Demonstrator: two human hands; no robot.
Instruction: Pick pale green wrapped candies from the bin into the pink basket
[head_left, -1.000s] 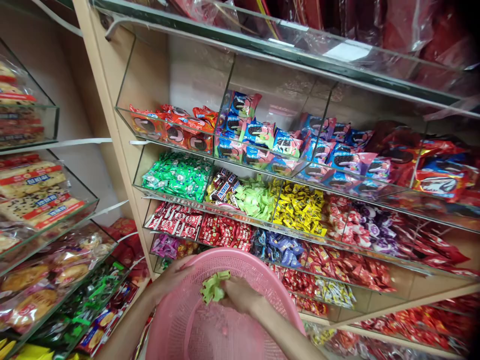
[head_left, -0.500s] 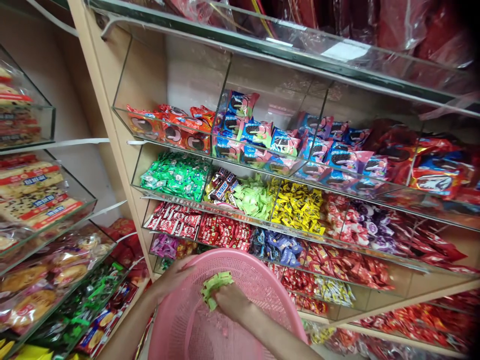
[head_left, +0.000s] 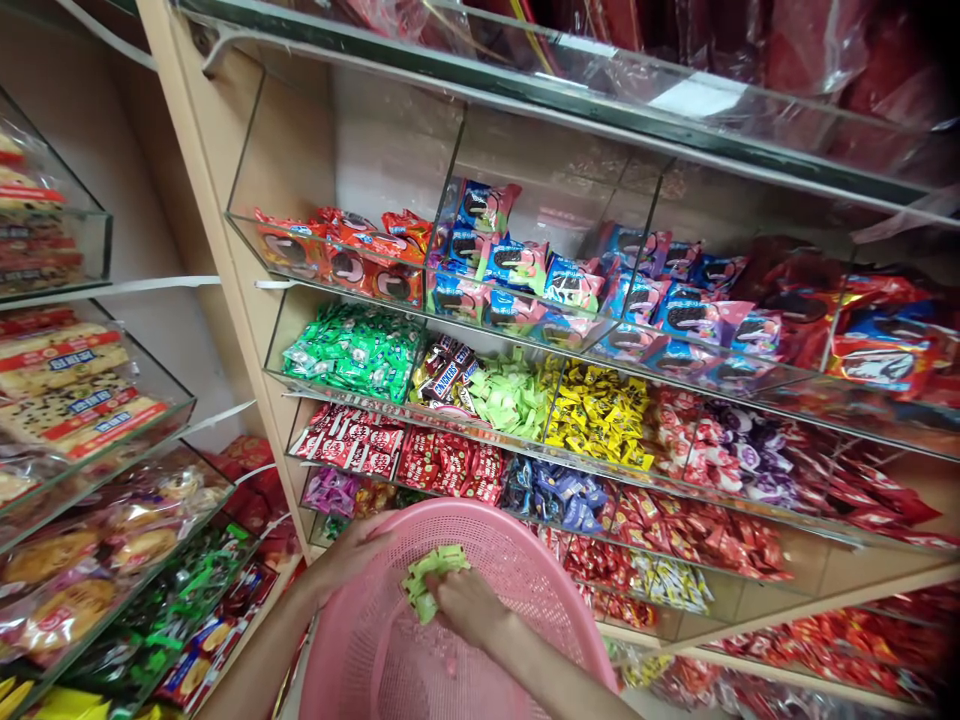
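A pink perforated plastic basket (head_left: 551, 585) is tilted in front of the shelves, its open top toward me. My left hand (head_left: 349, 555) grips its left rim, with the fingertips partly out of sight. Inside the basket's opening, my right hand (head_left: 469, 605) is closed on a bunch of light-green wrapped candies (head_left: 427, 578). More candies in the same green wrapping fill a shelf bin (head_left: 510, 395) above the basket, between chocolate bars (head_left: 446, 372) and yellow-wrapped candies (head_left: 600, 410).
Glass-fronted shelves hold green-wrapped sweets (head_left: 356, 350), red packets (head_left: 450, 465), blue packets (head_left: 555, 492) and blue cookie packs (head_left: 517, 262). A wooden upright (head_left: 217, 230) stands at left, beside another rack with packaged bread (head_left: 64, 360). Glass shelf edges (head_left: 525, 110) jut out overhead.
The view has shifted very slightly. Both hands, the basket and the green candies stay nearly where they were.
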